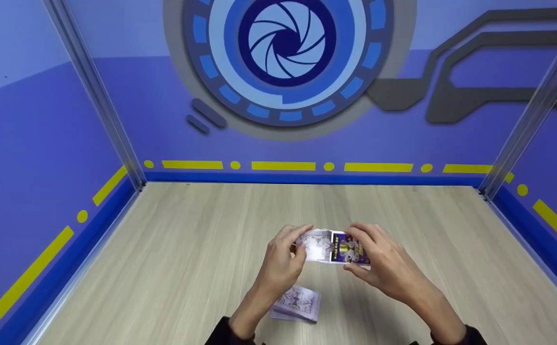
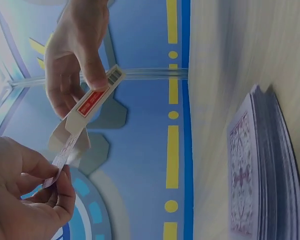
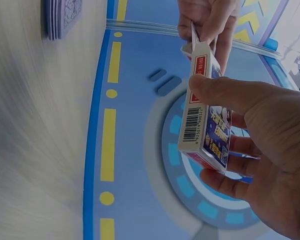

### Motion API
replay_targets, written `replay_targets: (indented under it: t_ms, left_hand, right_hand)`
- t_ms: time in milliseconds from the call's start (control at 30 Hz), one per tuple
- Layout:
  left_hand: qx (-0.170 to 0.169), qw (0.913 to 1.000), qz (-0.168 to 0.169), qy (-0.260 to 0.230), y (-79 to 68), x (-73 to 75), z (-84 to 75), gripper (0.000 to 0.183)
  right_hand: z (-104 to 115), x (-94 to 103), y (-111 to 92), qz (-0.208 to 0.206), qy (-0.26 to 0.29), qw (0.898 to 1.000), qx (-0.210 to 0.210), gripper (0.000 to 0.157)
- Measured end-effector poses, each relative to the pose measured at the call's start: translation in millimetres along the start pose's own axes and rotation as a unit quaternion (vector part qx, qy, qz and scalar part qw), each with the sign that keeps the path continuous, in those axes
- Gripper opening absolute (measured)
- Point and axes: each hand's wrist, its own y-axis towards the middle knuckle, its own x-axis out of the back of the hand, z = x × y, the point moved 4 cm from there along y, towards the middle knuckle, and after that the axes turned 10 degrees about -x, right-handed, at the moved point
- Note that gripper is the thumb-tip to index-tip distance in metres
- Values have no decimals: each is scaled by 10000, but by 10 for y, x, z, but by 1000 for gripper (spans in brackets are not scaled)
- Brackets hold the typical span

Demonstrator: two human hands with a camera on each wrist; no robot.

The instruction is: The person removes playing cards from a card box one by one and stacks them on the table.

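Observation:
My right hand [image 1: 391,261] grips a small playing-card box [image 3: 202,112], thumb on its narrow barcode side and fingers around the other. The box's open end, flaps spread, faces my left hand [image 1: 283,254]. Between thumb and fingers my left hand pinches a few playing cards [image 2: 65,152], their patterned backs up; their far ends reach into the box's mouth. How many cards there are, and how deep they sit, I cannot tell. Under my left wrist, on the table, lies a slightly uneven stack of playing cards [image 1: 302,302], backs up, partly hidden by the forearm.
The wood-grain table [image 1: 202,239] runs back to a blue printed wall [image 1: 130,115] with a yellow dashed line along its foot. Side walls stand left and right, with metal corner posts [image 1: 98,96] where they meet the back wall. Both hands are above the table.

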Motion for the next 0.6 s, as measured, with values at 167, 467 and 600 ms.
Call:
replay_targets:
  t_ms: [167, 467, 600]
  left_hand:
    - [-187, 9961, 300, 809, 4, 27, -7, 47]
    - [-880, 9612, 1075, 2383, -35, -16, -50, 66]
    - [-1116, 9532, 1162, 2559, -38, -28, -58, 69]
  right_hand:
    - [-4, 1, -2, -26, 4, 10000, -50, 75]
    - [38, -43, -10, 196, -92, 9997, -72, 74]
    - [32, -35, -6, 245, -81, 9996, -100, 74]
